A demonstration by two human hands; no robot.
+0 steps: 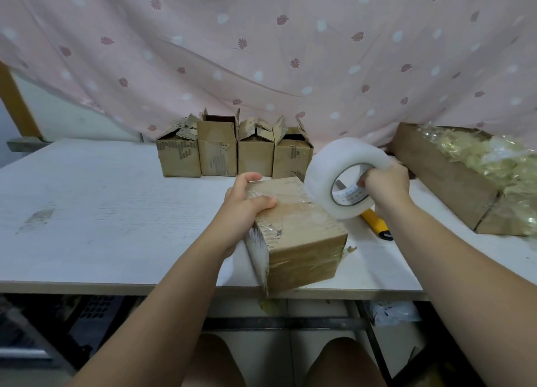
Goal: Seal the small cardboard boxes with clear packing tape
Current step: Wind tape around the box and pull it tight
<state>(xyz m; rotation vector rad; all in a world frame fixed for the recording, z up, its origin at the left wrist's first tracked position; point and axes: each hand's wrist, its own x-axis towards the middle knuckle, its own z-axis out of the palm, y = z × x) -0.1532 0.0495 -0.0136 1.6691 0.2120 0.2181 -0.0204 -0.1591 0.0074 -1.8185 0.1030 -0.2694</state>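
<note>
the left hand (247,203) grips the far left edge of the small cardboard box (302,232), with the fingers curled over the top and the thumb on the side. the right hand (383,183) holds the tape roll (322,168), with its fingers hooked through the hole in the middle. the box lies on the white table (87,212) close to the front edge, and its near bottom corner sits right at that edge. the roll is up in the air, just beside the far right corner of the box. i cannot tell if a strip runs from the roll to the box. shiny tape already covers the left end and part of the top. to do this step well, i think the left hand should press the box down hard so it cannot slide, and the right hand should pull the tape tight and flat along the seam so no bumps form. the box's long side runs from far to near, and the near end leans a bit to the right. the roll stands on its edge and its hole faces the person. four open boxes (232,154) wait in a row at the back.
</note>
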